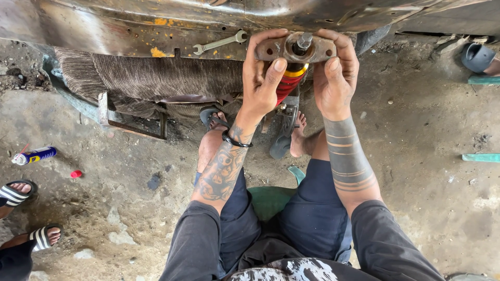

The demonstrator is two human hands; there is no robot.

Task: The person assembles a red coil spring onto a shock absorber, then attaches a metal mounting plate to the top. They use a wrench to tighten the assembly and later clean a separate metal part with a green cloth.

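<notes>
Gripping strut mount (295, 48) (rusty), fingers (276, 70) either side

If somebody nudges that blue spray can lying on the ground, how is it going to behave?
The spray can lies on its side and is round, so it would probably roll. The ground is rough and gritty, so likely not far. It looks small enough to be light.

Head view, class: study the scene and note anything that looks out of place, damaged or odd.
A silver open-ended spanner lies loose on the rusty, paint-flaked metal panel, beside the left hand. On the dirt floor, a small red cap sits apart from the blue spray can lying on its side.
</notes>
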